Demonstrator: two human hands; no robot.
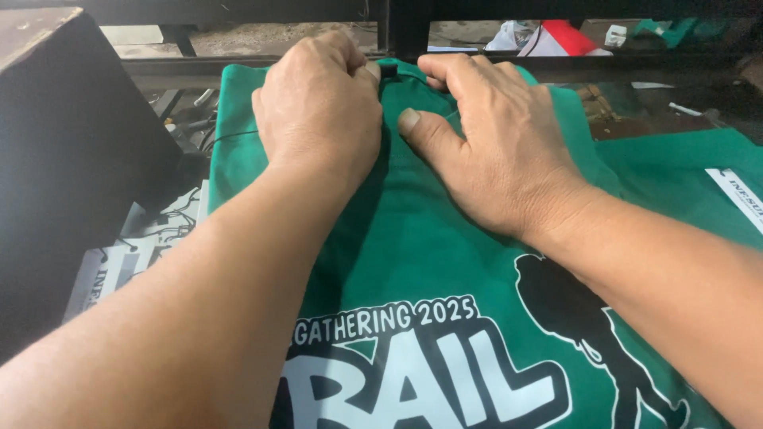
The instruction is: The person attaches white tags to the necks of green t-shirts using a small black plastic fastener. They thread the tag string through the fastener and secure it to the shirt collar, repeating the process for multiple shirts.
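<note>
The left hand (318,111) was curled into a loose fist, its grip pinched on a small black tag fastener (388,71) at the collar of a green cotton T-shirt (413,238). The right hand (497,147) lay just beside it, fingers spread and pressed flat on the fabric, thumb stretched toward the left hand, grasping nothing I could see. The shirt lay flat beneath both hands, collar farthest from the person, its white and black printed design nearer the body, under the forearms. More green fabric (675,171) lay to the right with a white paper label (739,195) on it. A dark panel (63,135) stood at the left, white tags (119,266) below it.
</note>
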